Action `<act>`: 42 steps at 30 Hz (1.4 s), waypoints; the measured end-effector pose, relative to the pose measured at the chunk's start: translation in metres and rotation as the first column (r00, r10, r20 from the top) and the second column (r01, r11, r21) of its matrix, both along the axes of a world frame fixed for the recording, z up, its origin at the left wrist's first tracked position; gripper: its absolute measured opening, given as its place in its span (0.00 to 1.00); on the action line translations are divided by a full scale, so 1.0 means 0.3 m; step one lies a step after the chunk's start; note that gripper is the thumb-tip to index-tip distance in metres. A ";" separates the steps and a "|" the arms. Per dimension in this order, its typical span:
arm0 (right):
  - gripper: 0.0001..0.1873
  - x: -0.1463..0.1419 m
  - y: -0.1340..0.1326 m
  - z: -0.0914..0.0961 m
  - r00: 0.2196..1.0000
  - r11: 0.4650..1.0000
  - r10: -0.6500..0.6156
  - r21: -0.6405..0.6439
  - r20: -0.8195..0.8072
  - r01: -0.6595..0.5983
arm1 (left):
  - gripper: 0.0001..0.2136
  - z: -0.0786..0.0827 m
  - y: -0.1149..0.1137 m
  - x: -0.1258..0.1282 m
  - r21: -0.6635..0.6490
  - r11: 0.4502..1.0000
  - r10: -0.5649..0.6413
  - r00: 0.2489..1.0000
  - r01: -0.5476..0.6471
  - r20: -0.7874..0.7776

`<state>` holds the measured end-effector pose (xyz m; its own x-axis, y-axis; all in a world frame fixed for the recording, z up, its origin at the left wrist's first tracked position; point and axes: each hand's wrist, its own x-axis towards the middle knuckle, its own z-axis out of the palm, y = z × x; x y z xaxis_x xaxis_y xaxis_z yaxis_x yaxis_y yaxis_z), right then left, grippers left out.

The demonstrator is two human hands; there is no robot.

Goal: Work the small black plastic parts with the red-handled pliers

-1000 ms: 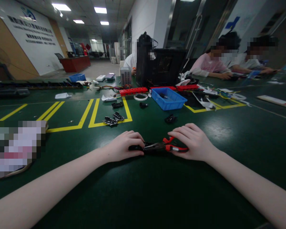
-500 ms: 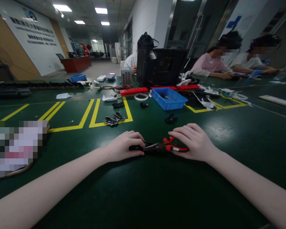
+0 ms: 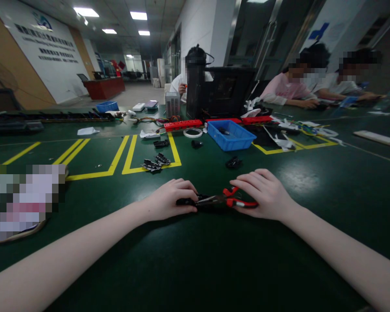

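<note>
Both my hands rest low on the dark green table (image 3: 214,260). My left hand (image 3: 170,200) is curled over a small black part (image 3: 186,201) and pins it to the surface. My right hand (image 3: 263,193) is closed over the red handles of a pair of needle-nose pliers (image 3: 229,198). The metal jaws of the pliers point left and meet the black part between my hands.
A blue bin (image 3: 230,134) stands behind my hands, with one loose black part (image 3: 233,163) before it. More black parts (image 3: 155,162) lie inside yellow floor-tape lines (image 3: 130,154). A red strip (image 3: 183,125), tape roll (image 3: 193,132) and black case (image 3: 221,91) sit farther back. Three people work at the far side.
</note>
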<state>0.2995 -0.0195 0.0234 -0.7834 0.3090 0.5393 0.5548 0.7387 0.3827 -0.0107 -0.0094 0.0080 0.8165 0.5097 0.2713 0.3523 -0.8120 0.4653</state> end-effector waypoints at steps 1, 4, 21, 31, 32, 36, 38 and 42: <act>0.20 0.000 0.000 0.000 1.000 1.000 -0.002 -0.003 -0.001 0.002 | 0.06 0.001 -0.001 0.000 0.000 1.000 0.000 1.000 0.000 0.001; 0.20 0.001 0.001 -0.001 1.000 1.000 -0.007 -0.011 -0.001 0.007 | 0.06 0.004 -0.001 0.001 0.001 1.000 -0.003 1.000 0.003 0.003; 0.20 0.000 0.007 -0.011 1.000 0.996 0.006 -0.094 -0.025 -0.008 | 0.07 -0.002 0.004 0.001 0.011 1.000 -0.006 1.000 0.006 -0.012; 0.20 -0.003 0.005 -0.014 0.999 0.956 -0.031 -0.292 -0.035 0.019 | 0.06 0.003 0.002 0.000 0.008 1.000 -0.001 1.000 0.001 -0.017; 0.20 -0.004 0.004 -0.013 0.999 0.943 -0.043 -0.332 -0.032 0.030 | 0.06 0.003 0.002 -0.001 0.007 1.000 0.001 1.000 -0.001 -0.018; 0.18 -0.011 -0.001 -0.006 0.995 0.882 -0.103 -0.464 -0.012 0.086 | 0.07 0.000 0.003 0.000 0.010 1.000 0.003 1.000 -0.003 -0.019; 0.18 -0.014 -0.004 -0.001 0.993 0.860 -0.121 -0.500 0.003 0.106 | 0.07 0.000 0.003 0.001 0.012 1.000 0.004 1.000 -0.004 -0.018; 0.18 -0.015 -0.008 0.005 0.991 0.833 -0.135 -0.540 0.016 0.122 | 0.07 0.000 0.002 0.002 0.012 1.000 0.005 1.000 -0.005 -0.019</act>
<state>0.2951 -0.0219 0.0250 -0.7062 0.6527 0.2743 0.6628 0.7457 -0.0678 -0.0101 -0.0088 0.0079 0.8189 0.5107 0.2618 0.3650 -0.8155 0.4492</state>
